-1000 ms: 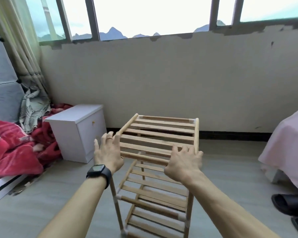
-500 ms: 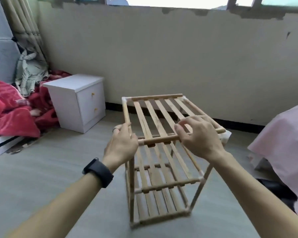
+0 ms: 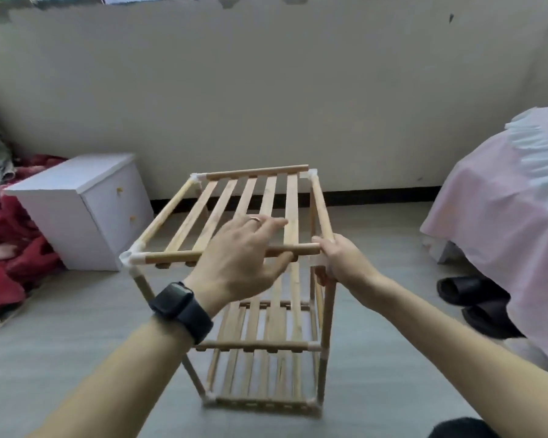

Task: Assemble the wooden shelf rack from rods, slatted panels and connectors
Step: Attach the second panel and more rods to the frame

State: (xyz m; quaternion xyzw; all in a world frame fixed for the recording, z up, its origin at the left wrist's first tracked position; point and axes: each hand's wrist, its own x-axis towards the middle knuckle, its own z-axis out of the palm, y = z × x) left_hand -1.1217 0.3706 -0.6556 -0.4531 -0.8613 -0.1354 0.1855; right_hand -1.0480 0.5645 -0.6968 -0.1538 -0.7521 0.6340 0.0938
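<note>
- rack [image 3: 260, 197]: pale natural wood, with white connectors [image 3: 130, 257] at the corners
- cabinet [image 3: 76, 210], left: white, small gold knobs
- blanket [image 3: 10, 248], far left: red
- cover [image 3: 500, 210], right: pale pink
- slippers [image 3: 469, 292]: black
- watch [image 3: 181, 306]: black
- floor [image 3: 76, 336]: grey
- wall [image 3: 266, 90]: off-white

Soft, even daylight comes from high ahead; shadows stay faint. My left hand [image 3: 238, 257] smears slightly, and frame edges bow.
</note>
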